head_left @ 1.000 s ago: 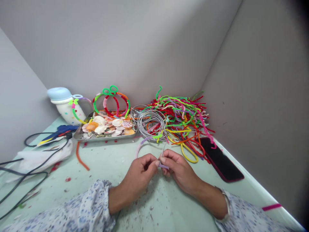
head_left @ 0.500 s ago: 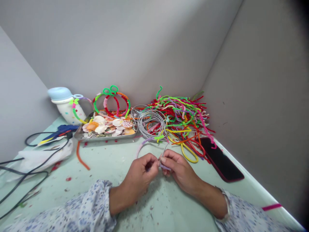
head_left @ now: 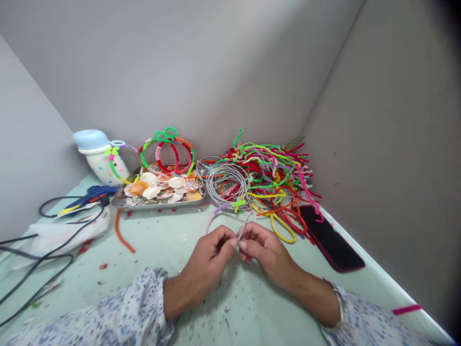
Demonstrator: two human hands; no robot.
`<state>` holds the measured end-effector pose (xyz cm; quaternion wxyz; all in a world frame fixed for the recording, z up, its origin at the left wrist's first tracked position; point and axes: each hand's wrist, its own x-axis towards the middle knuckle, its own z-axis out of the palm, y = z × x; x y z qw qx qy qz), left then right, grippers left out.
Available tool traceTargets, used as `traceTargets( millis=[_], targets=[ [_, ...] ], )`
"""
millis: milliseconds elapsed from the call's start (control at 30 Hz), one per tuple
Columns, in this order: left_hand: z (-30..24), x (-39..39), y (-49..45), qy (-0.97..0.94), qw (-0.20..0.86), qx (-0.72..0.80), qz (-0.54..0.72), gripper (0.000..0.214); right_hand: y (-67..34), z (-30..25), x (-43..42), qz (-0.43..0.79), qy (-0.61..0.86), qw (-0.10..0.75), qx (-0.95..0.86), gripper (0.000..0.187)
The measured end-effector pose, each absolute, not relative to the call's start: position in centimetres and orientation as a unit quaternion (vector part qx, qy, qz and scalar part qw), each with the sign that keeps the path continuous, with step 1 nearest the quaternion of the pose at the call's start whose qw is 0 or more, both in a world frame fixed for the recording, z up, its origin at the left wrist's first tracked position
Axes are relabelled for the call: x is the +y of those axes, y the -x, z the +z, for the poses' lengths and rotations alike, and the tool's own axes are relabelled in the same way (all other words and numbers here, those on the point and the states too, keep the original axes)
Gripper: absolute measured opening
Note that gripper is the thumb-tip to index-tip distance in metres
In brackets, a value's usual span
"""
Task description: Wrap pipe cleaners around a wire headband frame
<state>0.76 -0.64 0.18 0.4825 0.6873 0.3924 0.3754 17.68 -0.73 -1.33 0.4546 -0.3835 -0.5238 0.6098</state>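
My left hand (head_left: 212, 257) and my right hand (head_left: 266, 250) meet fingertip to fingertip above the table. Both are closed in a pinch around a thin grey wire (head_left: 245, 224), whose end sticks up between them. From behind my left fingers, a lilac fuzzy pipe cleaner (head_left: 212, 220) curves up to a lime-green bow (head_left: 238, 203). Its lower part is hidden by my left hand, so I cannot tell whether it joins the wire. Just beyond lies a coil of grey wire (head_left: 212, 192).
Behind right is a heap of coloured pipe cleaners (head_left: 270, 166), with a dark phone (head_left: 336, 245) beside it. A metal tray (head_left: 158, 207) of seashells (head_left: 150, 192) bears fuzzy rings (head_left: 158, 156). A bottle (head_left: 104, 166), black cables (head_left: 39, 259) and an orange pipe cleaner (head_left: 123, 234) lie left.
A short purple strand that showed at my right fingertips is now out of sight. My fingers have shifted slightly, and the grey wire between them shows more clearly.
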Motion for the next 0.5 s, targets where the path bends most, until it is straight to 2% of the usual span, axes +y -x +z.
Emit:
traceTargets(
  millis=[100, 200, 500],
  targets=[
    [0.16, -0.77, -0.63, -0.699, 0.462, 0.395, 0.377, 0.007, -17.7, -1.33, -0.64, 0.61, 0.385, 0.452, -0.524, 0.018],
    [-0.1, -0.67, -0.7, -0.705, 0.421, 0.428, 0.377, 0.005, -17.78, -1.46, -0.47, 0.606, 0.396, 0.451, -0.523, 0.018],
    [-0.46, -0.58, -0.62, -0.708, 0.395, 0.467, 0.353, 0.009, -17.74, -1.14, -0.22, 0.598, 0.423, 0.421, -0.536, 0.02]
  ],
)
